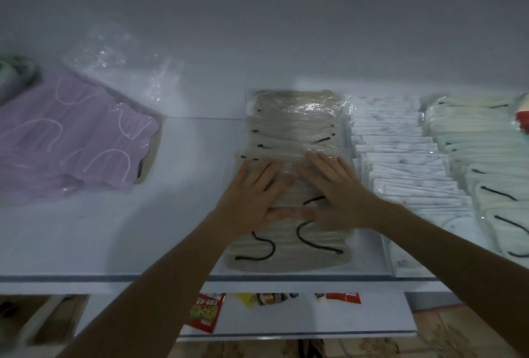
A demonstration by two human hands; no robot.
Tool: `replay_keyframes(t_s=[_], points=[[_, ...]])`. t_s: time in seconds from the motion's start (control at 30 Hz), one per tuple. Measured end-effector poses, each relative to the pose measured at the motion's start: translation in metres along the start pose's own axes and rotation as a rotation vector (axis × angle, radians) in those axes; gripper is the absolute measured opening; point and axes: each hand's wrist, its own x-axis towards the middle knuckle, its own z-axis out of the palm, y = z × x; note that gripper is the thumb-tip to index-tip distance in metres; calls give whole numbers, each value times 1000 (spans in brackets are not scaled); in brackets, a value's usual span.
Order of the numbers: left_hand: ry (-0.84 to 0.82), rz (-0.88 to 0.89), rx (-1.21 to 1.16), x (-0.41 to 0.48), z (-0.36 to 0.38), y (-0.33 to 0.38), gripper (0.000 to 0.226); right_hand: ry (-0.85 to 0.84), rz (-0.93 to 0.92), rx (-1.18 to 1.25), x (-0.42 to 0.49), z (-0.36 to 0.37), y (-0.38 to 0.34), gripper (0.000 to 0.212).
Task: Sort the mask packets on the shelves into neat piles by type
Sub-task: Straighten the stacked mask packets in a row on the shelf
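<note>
At 9 o'clock we see the purple mask packets [71, 140], askew on the shelf [186, 209]. Our left hand [252, 189] and right hand [337, 189] press flat, fingers straight, on the beige pile [292, 128], which runs from 6 to 12 o'clock beneath both. The white packets [400, 163] lie at 3 o'clock.

White shelves in dim, bluish light, as I see them through the head camera.
The upper shelf [86, 237] is a flat white board with a grey strip along its front edge. Behind it stands a plain white back wall [257, 20], and low on this wall I see one brighter patch of light [300, 83]. Under it a lower shelf [329, 320], also white, comes forward. At the bottom right the floor [472, 329] shows brownish tiles with a pattern.
</note>
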Motion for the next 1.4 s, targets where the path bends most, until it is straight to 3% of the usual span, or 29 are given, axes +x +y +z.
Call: replay_keyframes(t_s=[0.23,0.33,0.5,0.63,0.8,0.87,1.03,1.13,1.3,1.4], points=[[-121,30,-82,-44,-8,0,79,-33,-6,15,-19,13,10,103],[-153,-7,-97,-44,-7,7,79,-14,35,66,-25,15,4,87],[-108,-64,-135,-28,-16,11,78,11,74,97,-38,14,-4,86],[-174,-154,-82,-25,-11,9,84,-22,132,88,-40,22,-16,92],[-98,-204,-42,-16,-8,7,78,139,104,126,-35,29,-13,82],[-86,-239,-19,-5,-5,3,76,109,164,155,-28,21,-12,88],[-181,-280,-92,-5,2,9,82,49,258,111,-11,18,-10,78],[-176,-268,-83,-4,1,11,79,30,273,85,-14,23,-11,92],[-316,-266,-63,23,-15,3,105,57,262,29,-17,25,-14,97],[-432,-306,-42,38,-16,-5,87,46,268,-11,-17,24,-17,96]])
